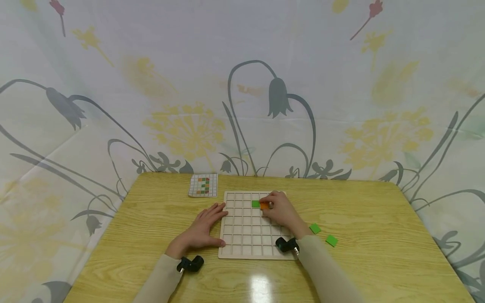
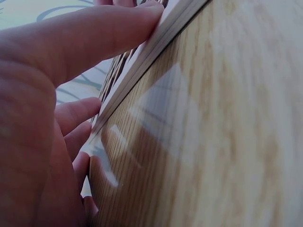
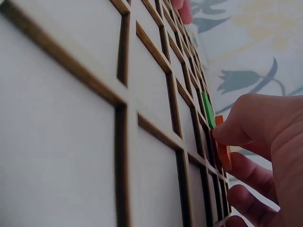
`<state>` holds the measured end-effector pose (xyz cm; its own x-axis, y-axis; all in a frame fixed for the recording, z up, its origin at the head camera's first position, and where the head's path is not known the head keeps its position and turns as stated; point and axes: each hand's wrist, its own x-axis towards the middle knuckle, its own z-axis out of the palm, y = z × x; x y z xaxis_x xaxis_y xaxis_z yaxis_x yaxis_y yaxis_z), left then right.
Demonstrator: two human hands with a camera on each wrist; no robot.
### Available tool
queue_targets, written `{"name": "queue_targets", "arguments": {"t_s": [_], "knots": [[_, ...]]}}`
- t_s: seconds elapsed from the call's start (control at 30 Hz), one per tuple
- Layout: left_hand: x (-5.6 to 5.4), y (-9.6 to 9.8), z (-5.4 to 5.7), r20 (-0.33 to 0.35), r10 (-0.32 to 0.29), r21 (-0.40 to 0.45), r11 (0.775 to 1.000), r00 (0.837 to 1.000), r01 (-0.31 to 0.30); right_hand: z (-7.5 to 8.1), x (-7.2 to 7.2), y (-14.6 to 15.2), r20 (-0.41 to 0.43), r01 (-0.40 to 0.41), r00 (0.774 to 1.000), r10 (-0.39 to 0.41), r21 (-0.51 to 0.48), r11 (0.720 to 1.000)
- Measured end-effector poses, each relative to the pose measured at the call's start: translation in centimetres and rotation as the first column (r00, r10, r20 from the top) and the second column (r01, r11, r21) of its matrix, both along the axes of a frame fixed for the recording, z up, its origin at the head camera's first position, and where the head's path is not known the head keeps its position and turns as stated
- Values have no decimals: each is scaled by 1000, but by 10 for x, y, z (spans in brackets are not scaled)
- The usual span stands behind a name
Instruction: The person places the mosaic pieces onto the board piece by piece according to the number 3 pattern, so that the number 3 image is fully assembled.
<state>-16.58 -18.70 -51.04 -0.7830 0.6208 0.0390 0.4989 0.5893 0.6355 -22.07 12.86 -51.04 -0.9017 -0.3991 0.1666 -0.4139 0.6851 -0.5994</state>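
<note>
A pale wooden grid board point(image 1: 257, 258) lies flat on the table. In one of its upper cells sits a green square tile point(image 1: 255, 204). Just right of that, my right hand point(image 1: 282, 212) pinches an orange square tile point(image 1: 264, 205) between thumb and fingers. The right wrist view shows this orange tile point(image 3: 225, 153) tilted over the grid, beside the green tile point(image 3: 208, 110). My left hand point(image 1: 202, 231) is spread along the board's left side, with thumb and fingertips touching the edge. In the left wrist view its thumb point(image 2: 109, 35) rests against the board's rim point(image 2: 142, 64).
Two loose green tiles point(image 1: 315, 228) lie on the table right of the board, near the right forearm. A paper card point(image 1: 194, 191) printed with a coloured grid pattern lies beyond the board's upper left. A flowered cloth point(image 1: 182, 84) hangs behind the table point(image 1: 379, 219).
</note>
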Motion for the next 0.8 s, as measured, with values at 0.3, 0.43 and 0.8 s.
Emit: {"name": "queue_targets", "arguments": {"t_s": [0.3, 0.43, 0.8], "knots": [[0, -1, 0, -1, -5, -1, 1000, 1000, 5, -1, -7, -11, -33, -3, 999, 2, -2, 1000], [0, -1, 2, 5, -7, 3, 1000, 1000, 7, 0, -8, -16, -31, -13, 999, 12, -46, 999], [1, 0, 4, 14, -8, 9, 1000, 1000, 8, -1, -15, -30, -38, -54, 998, 52, -64, 996]]}}
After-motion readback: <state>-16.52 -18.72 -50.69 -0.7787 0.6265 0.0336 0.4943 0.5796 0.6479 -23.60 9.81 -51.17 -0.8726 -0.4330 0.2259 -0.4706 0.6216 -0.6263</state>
